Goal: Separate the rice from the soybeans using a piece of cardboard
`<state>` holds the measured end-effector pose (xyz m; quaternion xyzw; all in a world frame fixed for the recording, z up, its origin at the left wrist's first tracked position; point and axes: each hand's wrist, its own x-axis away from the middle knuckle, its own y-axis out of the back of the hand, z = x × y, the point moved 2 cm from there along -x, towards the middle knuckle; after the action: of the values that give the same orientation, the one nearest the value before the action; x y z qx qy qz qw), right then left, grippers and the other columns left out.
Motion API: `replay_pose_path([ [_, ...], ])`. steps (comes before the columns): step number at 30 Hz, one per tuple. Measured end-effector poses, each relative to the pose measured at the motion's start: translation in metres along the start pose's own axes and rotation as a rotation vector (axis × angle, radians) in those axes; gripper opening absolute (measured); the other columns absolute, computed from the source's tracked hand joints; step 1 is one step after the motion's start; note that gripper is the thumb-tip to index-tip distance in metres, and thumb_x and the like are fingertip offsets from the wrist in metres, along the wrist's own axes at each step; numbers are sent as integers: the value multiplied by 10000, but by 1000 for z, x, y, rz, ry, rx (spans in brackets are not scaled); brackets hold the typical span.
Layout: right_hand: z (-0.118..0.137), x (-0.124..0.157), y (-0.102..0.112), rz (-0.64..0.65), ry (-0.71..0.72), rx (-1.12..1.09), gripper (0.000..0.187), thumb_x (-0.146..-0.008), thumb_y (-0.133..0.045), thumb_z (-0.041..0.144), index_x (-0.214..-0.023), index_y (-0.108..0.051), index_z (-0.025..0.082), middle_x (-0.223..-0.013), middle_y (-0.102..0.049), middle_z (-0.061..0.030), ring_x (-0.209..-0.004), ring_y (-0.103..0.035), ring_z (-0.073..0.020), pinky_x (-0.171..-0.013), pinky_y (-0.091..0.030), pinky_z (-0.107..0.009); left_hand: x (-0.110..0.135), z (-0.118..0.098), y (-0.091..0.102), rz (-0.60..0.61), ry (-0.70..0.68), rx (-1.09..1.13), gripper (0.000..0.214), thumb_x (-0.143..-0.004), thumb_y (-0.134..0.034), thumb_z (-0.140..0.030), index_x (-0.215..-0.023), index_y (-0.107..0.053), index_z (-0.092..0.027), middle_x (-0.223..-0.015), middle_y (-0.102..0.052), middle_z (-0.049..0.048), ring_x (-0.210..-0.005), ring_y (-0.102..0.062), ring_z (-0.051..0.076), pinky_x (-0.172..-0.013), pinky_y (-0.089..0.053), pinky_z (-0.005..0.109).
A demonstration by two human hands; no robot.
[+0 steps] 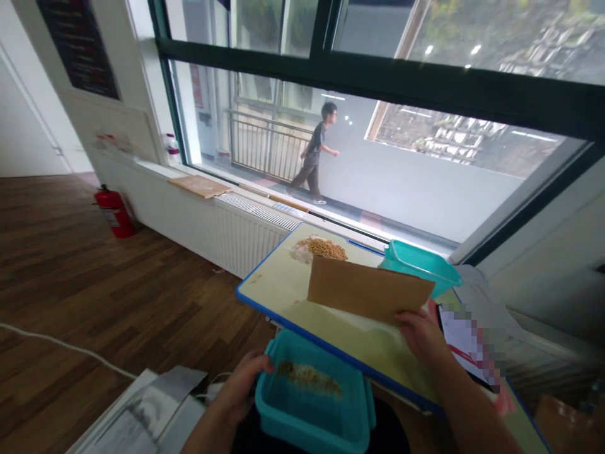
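My left hand (250, 378) grips the left rim of a teal plastic basket (312, 422), held just below the table's front edge. A streak of small tan grains (309, 378) lies inside it. Over the tabletop, my right hand (418, 331) holds a flat brown cardboard strip (368, 287) by its lower right part, standing on its long side. Behind the strip's left end sits a pile of golden grains (326, 248), with paler, whitish stuff at its left. A second teal basket (423, 261) stands at the table's far right, behind the strip; its contents are hidden.
The pale yellow table (274, 284) has a blue edge. At its right lies a phone-like device (466, 343), partly pixelated. A radiator (246, 236) runs under the window. A red fire extinguisher (113, 211) stands on the floor. Outside, a person (314, 151) walks past.
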<state>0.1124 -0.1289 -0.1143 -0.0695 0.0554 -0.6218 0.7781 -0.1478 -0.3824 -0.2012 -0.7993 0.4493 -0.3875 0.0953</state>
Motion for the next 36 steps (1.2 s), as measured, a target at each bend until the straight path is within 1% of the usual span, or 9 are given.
replay_pose_path([
  [3, 0, 0, 9, 69, -1, 111, 317, -492, -767, 227, -799, -696, 197, -865, -713, -38, -859, -632, -213, -803, -503, -331, -10, 6, 6, 0, 25, 16, 283, -545, -591, -136, -825, -629, -121, -663, -648, 30, -629, -612, 206, -569, -447, 295],
  [8, 36, 6, 11, 141, 91, 326, 487, -619, -767, 294, -1081, -630, 227, -1099, -671, -54, -986, -616, -231, -895, -475, -384, -25, 13, 13, 6, 30, 0, 273, -584, -574, -143, -856, -601, -138, -668, -633, 15, -620, -608, 203, -554, -446, 297],
  [13, 52, 6, -1, 375, 2, 495, 435, -592, -788, 320, -993, -679, 193, -997, -704, -64, -929, -639, -249, -872, -496, -393, -24, 10, 5, -14, 71, 44, 312, -560, -595, -137, -872, -602, -138, -692, -648, 29, -674, -635, 221, -603, -466, 303],
  [16, 51, -1, -8, 371, -2, 514, 385, -607, -775, 342, -943, -695, 171, -928, -716, -77, -881, -648, -261, -853, -499, -426, -21, 8, 0, -21, 91, 79, 328, -535, -604, -136, -862, -600, -142, -692, -656, 31, -685, -641, 234, -592, -462, 302],
  [20, 60, -26, -39, 122, 292, 262, 452, -624, -760, 336, -1038, -656, 187, -955, -706, -67, -945, -625, -245, -928, -442, -436, -21, 8, -3, -14, 65, 93, 298, -520, -596, -139, -817, -586, -154, -712, -667, 38, -727, -644, 255, -574, -458, 308],
  [24, 68, -57, -100, 33, 652, 148, 524, -703, -688, 334, -1182, -542, 182, -1070, -660, -64, -1052, -566, -200, -982, -387, -396, -19, 11, -10, -6, 67, 92, 299, -511, -589, -136, -809, -585, -164, -715, -666, 34, -753, -644, 264, -602, -460, 318],
  [26, 63, -65, -130, -54, 741, 206, 545, -713, -667, 362, -1193, -506, 160, -1095, -638, -87, -1029, -566, -198, -939, -415, -372, -19, 13, -13, -22, 48, 70, 288, -513, -600, -139, -799, -596, -165, -730, -667, 36, -777, -643, 261, -639, -462, 317],
  [30, 28, -63, -172, -172, 693, 505, 445, -777, -551, 472, -1079, -514, 148, -873, -663, -98, -773, -612, -222, -658, -473, -330, -25, 18, -9, -39, -14, 48, 220, -517, -596, -124, -731, -614, -171, -727, -662, 36, -833, -628, 254, -713, -454, 317],
  [36, -31, -48, -180, -70, 807, 722, 351, -861, -388, 431, -1013, -527, 147, -816, -670, -126, -695, -639, -241, -590, -464, -322, -33, 16, 6, -73, -45, -72, 184, -484, -611, -96, -653, -603, -168, -610, -620, 25, -703, -600, 235, -647, -440, 311],
])
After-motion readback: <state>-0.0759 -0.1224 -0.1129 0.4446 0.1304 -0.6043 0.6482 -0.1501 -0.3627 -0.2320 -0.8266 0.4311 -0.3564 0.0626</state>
